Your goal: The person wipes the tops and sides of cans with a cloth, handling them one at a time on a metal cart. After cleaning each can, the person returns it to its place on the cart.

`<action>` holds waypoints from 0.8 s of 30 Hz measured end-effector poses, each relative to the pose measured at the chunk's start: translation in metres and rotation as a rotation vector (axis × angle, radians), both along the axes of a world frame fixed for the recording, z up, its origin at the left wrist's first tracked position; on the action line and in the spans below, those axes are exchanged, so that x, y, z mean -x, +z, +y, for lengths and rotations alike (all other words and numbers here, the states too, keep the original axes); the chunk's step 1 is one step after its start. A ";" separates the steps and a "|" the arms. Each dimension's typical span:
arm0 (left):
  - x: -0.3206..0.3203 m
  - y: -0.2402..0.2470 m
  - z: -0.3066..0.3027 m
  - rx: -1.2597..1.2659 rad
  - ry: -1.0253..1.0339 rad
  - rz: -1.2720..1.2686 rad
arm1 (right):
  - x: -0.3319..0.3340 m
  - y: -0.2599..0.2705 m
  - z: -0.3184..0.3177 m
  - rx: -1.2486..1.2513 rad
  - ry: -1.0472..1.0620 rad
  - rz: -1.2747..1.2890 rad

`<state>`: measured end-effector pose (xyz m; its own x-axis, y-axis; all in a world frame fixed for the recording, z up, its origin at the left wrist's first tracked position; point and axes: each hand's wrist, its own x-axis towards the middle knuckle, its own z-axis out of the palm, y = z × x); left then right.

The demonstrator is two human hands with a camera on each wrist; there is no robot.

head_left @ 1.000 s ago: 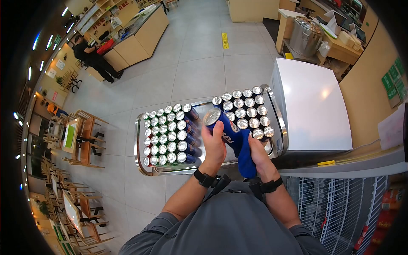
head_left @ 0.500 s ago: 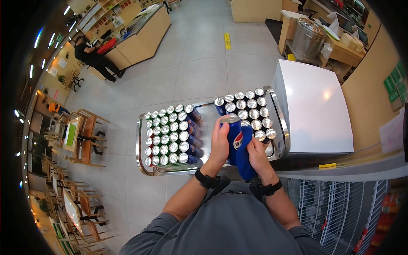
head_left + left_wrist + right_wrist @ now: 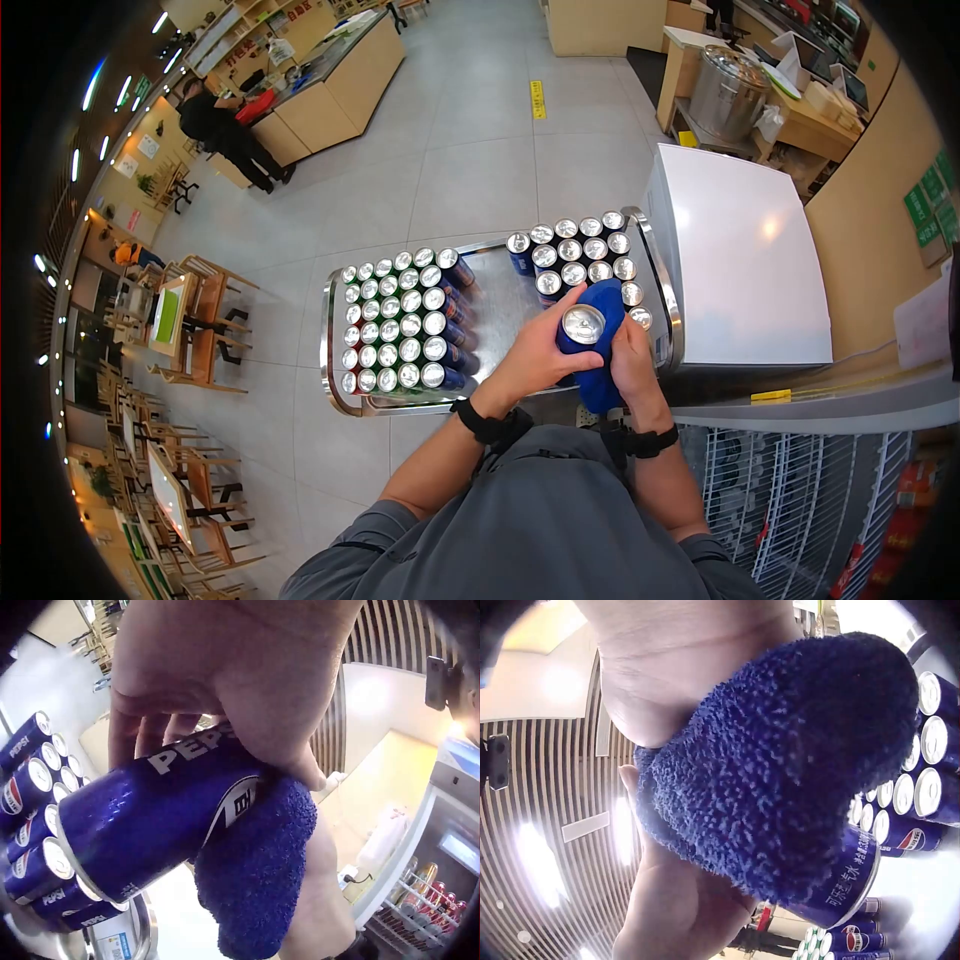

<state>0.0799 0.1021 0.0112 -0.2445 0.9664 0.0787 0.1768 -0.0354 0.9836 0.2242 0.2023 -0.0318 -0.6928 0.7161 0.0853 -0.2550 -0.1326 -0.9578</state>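
Observation:
A blue Pepsi can is held in the air over the cart's front edge, its silver lid facing up at the head camera. My left hand grips it from the left, thumb on the near side and fingers on the far side. A fuzzy blue cloth lies against the can's right side, bunched and pinched by my right hand. In the left wrist view the cloth covers part of the can's printed logo. The cloth hides most of the right fingers.
On the metal cart stand rows of upright cans at left and a block of Pepsi cans at right. A white cabinet adjoins the cart's right end. Wire racks are at lower right. A person stands at a far counter.
The can has turned from a tilt with its side showing to lid-up, moving right and nearer my body. The cloth has shifted round its right side. Both hands keep their hold.

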 end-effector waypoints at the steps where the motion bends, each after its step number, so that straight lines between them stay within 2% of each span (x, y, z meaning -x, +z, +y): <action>1: 0.001 -0.001 -0.001 0.006 0.006 0.034 | 0.000 0.004 0.000 -0.035 -0.013 -0.025; 3: 0.004 -0.002 -0.003 0.021 0.016 0.103 | 0.003 0.009 -0.001 -0.102 -0.038 -0.073; 6: 0.008 0.000 -0.007 0.081 0.040 0.066 | 0.013 0.002 -0.003 -0.068 -0.104 -0.090; 9: 0.019 -0.017 -0.012 0.076 0.099 0.077 | 0.011 -0.011 0.004 -0.344 -0.175 -0.297; 10: 0.025 -0.026 -0.014 0.022 0.152 0.146 | 0.010 -0.011 0.005 -0.330 -0.207 -0.297; 13: 0.052 -0.039 -0.024 0.187 0.236 0.174 | 0.005 -0.016 0.008 -0.291 -0.287 -0.312; 14: 0.062 -0.045 -0.027 0.169 0.274 0.200 | 0.001 -0.024 0.012 -0.281 -0.305 -0.325; 18: 0.098 -0.048 -0.032 0.216 0.489 0.491 | -0.011 -0.027 0.024 -0.273 -0.388 -0.377; 21: 0.137 -0.075 -0.029 0.356 0.564 0.573 | -0.019 -0.031 0.027 -0.240 -0.417 -0.388; 24: 0.183 -0.122 -0.026 0.269 0.591 0.802 | -0.025 -0.040 0.029 -0.217 -0.435 -0.396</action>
<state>-0.1029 0.0766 -0.1111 -0.6574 0.7185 0.2272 0.7019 0.4741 0.5316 0.2488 0.2310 -0.0718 -0.3502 0.9349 0.0569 0.1382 0.1116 -0.9841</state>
